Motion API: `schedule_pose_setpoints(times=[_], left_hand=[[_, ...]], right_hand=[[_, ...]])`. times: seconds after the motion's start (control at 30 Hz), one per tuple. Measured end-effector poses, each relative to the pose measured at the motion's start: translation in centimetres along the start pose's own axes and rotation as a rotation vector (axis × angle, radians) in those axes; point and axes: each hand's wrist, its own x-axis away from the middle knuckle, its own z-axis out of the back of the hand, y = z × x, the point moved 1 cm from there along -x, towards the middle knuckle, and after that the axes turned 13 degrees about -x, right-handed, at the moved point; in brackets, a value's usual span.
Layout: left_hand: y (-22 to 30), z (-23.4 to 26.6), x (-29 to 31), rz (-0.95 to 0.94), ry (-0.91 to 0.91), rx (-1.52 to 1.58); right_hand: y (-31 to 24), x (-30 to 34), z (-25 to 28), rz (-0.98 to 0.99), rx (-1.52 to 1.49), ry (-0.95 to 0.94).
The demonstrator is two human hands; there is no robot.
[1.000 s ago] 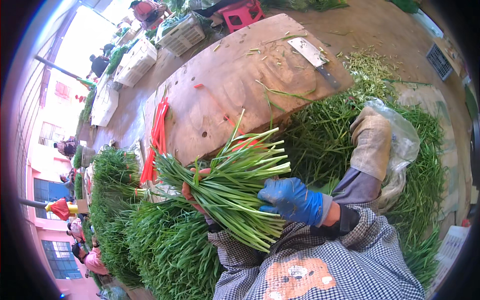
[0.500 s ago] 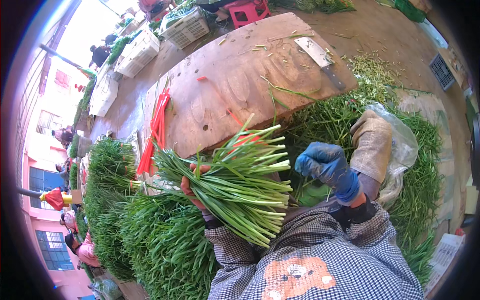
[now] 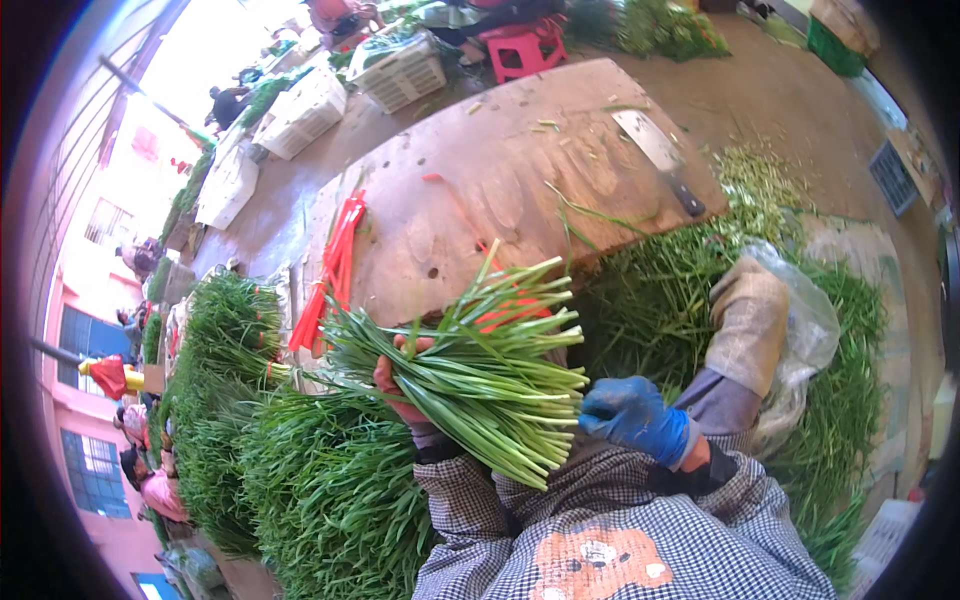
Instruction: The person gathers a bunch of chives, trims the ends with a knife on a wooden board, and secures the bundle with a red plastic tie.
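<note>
A thick bunch of garlic chives (image 3: 490, 375) lies across my left hand (image 3: 396, 380), its pale cut ends fanned toward the right. The bare fingers of that hand wrap round the leafy side, partly covered by blades. My right hand (image 3: 632, 415), in a blue glove, is closed beside the cut ends, its fingertips at or very near the lower stalks. Whatever its fingers may pinch is hidden. Red strips (image 3: 335, 262) lie at the left edge of the wooden board (image 3: 390, 215), just beyond the bunch.
A cleaver (image 3: 650, 142) rests on the board's far right. Chives in bundles (image 3: 330, 480) are heaped at my left, loose greens (image 3: 835, 420) at my right beside a plastic bag (image 3: 805, 315). A pink stool (image 3: 525, 48) and white crates (image 3: 400, 75) stand beyond; other people sit farther off.
My right hand has moved left and down to the cut ends of the bunch. The left hand keeps its hold. The surroundings have shifted slightly down and right in view.
</note>
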Motion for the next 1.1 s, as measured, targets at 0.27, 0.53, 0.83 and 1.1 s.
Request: schedule_pose_setpoints(times=[0.27, 0.53, 0.83, 1.1], left_hand=[[2.1, -0.2, -0.3, 0.076, 0.012, 0.209], [5.5, -4.2, -0.3, -0.015, -0.037, 0.219], [5.0, -5.1, 0.8, 0.036, -0.058, 0.25], [3.6, -3.9, 1.4, 0.15, -0.292, 0.593]], right_hand=[[-0.8, -1.8, 4.6, -0.232, -0.139, 0.168], [-4.8, -9.8, 2.1, 0.025, -0.314, 0.069], [-11.8, -15.3, -2.6, 0.014, -0.359, -0.26], [-11.2, -17.4, -4.6, 0.35, -0.19, -0.149]])
